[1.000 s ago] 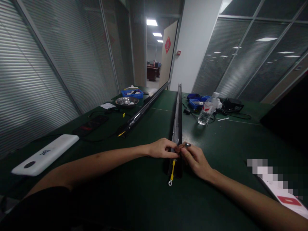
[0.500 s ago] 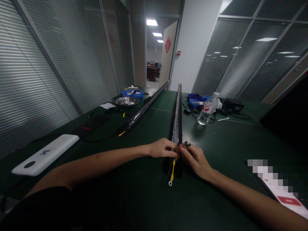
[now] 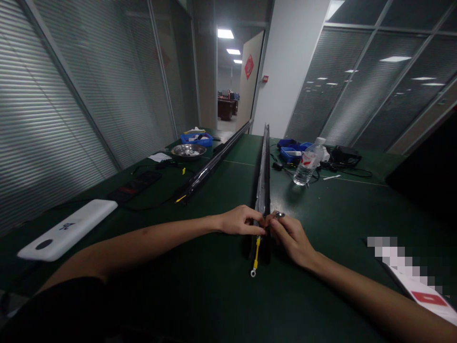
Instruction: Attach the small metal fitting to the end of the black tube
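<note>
A long dark rail (image 3: 263, 183) with a glossy grey strip along it runs away from me over the green table. Its near end lies between my two hands. My left hand (image 3: 241, 220) is closed at the left side of that end, thumb and fingers pinched on it. My right hand (image 3: 291, 236) pinches at the right side, fingertips almost touching the left ones; what they hold is hidden. A small shiny ring-like piece (image 3: 279, 215) shows at the right fingers. Below the hands, a yellow-sleeved wire (image 3: 256, 252) sticks out toward me, ending in a metal ring terminal (image 3: 253, 273).
A second dark rail (image 3: 210, 164) lies to the left. Around it are a white power bank (image 3: 71, 231), a dark phone (image 3: 137, 185), a metal bowl (image 3: 188, 150) and a blue tray (image 3: 196, 139). Right stand a water bottle (image 3: 308, 164), blue bins (image 3: 291, 153) and a black adapter (image 3: 344, 156).
My right fingers have shifted very slightly, and the shiny ring-like piece has turned a little. The left hand and the rail stay practically still.
</note>
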Demonstrator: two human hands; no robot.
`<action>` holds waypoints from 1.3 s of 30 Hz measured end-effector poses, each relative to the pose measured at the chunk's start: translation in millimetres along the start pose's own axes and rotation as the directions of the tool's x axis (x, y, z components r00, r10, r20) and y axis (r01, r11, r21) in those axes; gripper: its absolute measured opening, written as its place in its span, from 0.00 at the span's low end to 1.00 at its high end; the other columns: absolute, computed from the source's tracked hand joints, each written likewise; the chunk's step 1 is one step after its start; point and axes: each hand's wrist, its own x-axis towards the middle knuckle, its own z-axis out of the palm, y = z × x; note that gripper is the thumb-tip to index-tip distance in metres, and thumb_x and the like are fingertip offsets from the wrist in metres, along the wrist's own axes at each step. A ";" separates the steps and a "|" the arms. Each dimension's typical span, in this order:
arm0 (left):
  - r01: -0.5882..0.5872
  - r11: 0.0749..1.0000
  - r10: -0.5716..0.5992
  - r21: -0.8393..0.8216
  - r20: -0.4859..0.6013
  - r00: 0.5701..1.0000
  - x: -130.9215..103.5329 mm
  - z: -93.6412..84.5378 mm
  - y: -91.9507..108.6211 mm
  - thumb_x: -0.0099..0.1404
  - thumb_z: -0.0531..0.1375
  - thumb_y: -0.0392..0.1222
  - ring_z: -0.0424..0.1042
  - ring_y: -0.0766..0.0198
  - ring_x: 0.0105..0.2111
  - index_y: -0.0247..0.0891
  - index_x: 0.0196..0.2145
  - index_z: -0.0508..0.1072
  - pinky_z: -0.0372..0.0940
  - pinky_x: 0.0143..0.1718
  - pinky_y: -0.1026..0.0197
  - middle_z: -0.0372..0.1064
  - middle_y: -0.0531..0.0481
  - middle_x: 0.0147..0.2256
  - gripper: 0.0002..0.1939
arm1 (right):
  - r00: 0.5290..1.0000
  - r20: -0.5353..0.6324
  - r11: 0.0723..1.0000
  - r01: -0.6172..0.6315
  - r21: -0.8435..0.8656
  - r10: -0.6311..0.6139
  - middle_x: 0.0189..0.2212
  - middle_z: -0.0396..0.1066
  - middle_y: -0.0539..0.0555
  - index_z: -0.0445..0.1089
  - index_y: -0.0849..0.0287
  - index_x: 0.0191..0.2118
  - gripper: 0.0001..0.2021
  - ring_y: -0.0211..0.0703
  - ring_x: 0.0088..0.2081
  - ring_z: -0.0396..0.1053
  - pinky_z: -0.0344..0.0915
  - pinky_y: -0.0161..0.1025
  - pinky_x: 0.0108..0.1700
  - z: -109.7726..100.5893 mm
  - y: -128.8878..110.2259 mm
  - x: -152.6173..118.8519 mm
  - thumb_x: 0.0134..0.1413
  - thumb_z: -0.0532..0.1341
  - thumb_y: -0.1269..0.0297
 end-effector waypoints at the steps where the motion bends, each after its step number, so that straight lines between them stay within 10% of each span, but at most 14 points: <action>1: 0.000 1.000 0.000 -0.002 0.002 1.000 -0.1 0.0 0.5 0.71 0.65 0.47 0.63 0.71 0.26 0.31 0.43 0.79 0.54 0.28 0.69 0.70 0.51 0.33 0.13 | 1.000 0.004 1.000 -0.002 0.007 0.002 0.29 0.68 0.50 0.73 0.58 0.40 0.17 0.40 0.27 0.66 0.63 0.37 0.32 -0.1 0.1 0.2 0.78 0.52 0.58; 21: -0.072 0.994 0.074 -0.081 0.020 0.997 1.6 -1.2 -1.0 0.73 0.63 0.40 0.74 0.61 0.40 0.34 0.42 0.82 0.63 0.42 0.66 0.75 0.48 0.38 0.08 | 1.000 -0.009 0.999 -0.006 -0.032 0.005 0.31 0.72 0.52 0.72 0.58 0.38 0.13 0.42 0.31 0.70 0.64 0.38 0.36 0.7 1.9 0.3 0.75 0.56 0.61; 39: 0.039 0.998 -0.038 -0.039 0.011 0.999 0.5 -2.2 8.7 0.73 0.62 0.54 0.65 0.68 0.29 0.31 0.41 0.79 0.56 0.30 0.67 0.71 0.50 0.35 0.20 | 1.000 -0.007 0.999 0.020 0.028 -0.020 0.33 0.71 0.53 0.74 0.57 0.41 0.17 0.42 0.33 0.70 0.67 0.39 0.39 -2.4 -1.7 2.4 0.78 0.53 0.57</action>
